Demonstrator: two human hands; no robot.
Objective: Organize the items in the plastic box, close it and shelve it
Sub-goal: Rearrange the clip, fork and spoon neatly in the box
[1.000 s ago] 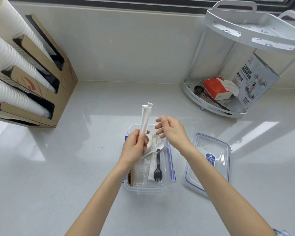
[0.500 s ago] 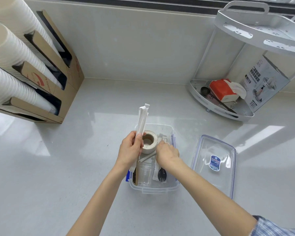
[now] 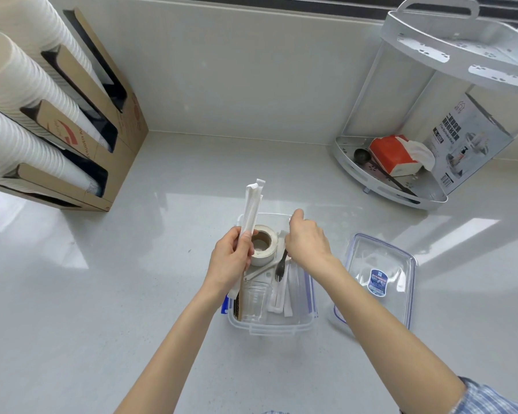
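Observation:
A clear plastic box (image 3: 271,328) sits open on the white counter in front of me. Inside lie a roll of beige tape (image 3: 263,245), a clear plastic cup (image 3: 253,303), brown sleeves at the left wall and white wrapped utensils. My left hand (image 3: 229,259) grips a bundle of long white paper-wrapped straws (image 3: 251,204), held upright above the box's left side. My right hand (image 3: 307,242) is curled over the box and holds a black plastic fork (image 3: 280,265) by its handle, tines pointing down. The clear lid (image 3: 380,279), blue-rimmed with a blue label, lies flat right of the box.
A cardboard dispenser (image 3: 81,135) with stacks of white paper cups stands at the left. A white corner shelf rack (image 3: 425,192) at the back right holds a red tissue pack, a dark spoon and a printed carton. A wall runs along the back.
My right hand went down into the box and came up holding the black fork, which had lain flat near the front. The left hand keeps the straws upright.

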